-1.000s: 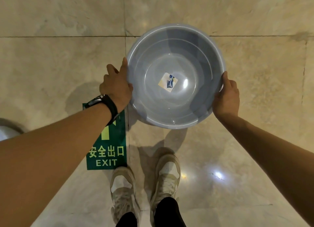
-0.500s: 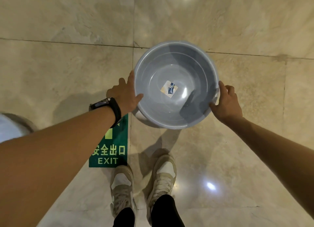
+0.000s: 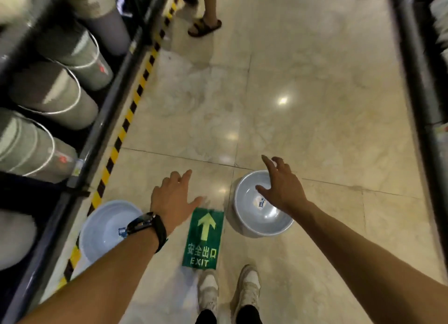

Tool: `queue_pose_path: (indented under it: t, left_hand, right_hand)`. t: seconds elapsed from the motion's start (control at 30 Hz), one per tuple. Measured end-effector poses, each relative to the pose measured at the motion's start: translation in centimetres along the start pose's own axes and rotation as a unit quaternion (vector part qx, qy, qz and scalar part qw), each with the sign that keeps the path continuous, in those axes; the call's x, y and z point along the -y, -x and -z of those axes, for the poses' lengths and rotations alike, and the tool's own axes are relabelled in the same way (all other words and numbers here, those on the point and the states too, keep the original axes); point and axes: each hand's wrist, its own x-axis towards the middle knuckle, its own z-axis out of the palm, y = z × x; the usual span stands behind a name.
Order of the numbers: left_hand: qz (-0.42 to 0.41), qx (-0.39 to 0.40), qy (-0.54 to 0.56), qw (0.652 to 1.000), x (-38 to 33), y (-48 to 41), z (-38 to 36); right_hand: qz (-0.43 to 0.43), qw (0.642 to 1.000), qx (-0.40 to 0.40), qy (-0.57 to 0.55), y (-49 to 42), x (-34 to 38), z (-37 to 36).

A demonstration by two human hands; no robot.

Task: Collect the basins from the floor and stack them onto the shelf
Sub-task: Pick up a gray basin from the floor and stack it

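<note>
A grey basin (image 3: 263, 214) with a small label inside sits on the marble floor just right of the green exit sign. My right hand (image 3: 282, 187) hovers above its far rim, fingers spread, holding nothing. A pale blue basin (image 3: 106, 226) rests on the floor at the left, beside the shelf base and partly hidden by my left forearm. My left hand (image 3: 173, 199), with a black watch on the wrist, is open above the floor between the two basins. The dark shelf (image 3: 101, 132) runs along the left side.
Grey buckets (image 3: 55, 98) lie stacked on the left shelf. Yellow-black hazard tape (image 3: 135, 101) lines the shelf base. A green exit sign (image 3: 204, 239) is stuck to the floor ahead of my shoes. Another person's sandalled feet (image 3: 204, 25) stand far ahead. A second dark shelf (image 3: 421, 81) runs along the right.
Both hands have let go of the grey basin, which now rests on the floor. My view has lifted, showing the aisle, the shelves and the pale blue basin.
</note>
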Motion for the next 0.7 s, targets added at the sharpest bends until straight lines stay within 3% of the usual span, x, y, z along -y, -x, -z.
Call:
queue_pose_path:
  t: [0.17, 0.33, 0.47, 0.7]
  left_hand:
    - [0.07, -0.099, 0.032, 0.992, 5.9, 11.3, 13.2]
    - [0.175, -0.192, 0.028, 0.965, 10.0, 21.5, 20.5]
    - [0.26, -0.238, 0.063, 0.934, 11.3, 28.2, 21.5]
    - [0.375, -0.263, 0.103, 0.883, 13.0, 38.4, 18.3]
  right_hand:
    - [0.104, 0.994, -0.035, 0.008, 4.5, 13.0, 11.6]
    - [0.236, 0.969, -0.059, 0.043, 9.0, 23.2, 17.9]
    - [0.33, 0.94, -0.061, 0.067, 12.0, 27.1, 19.3]
    - [0.399, 0.91, -0.04, 0.106, 15.0, 30.8, 17.5]
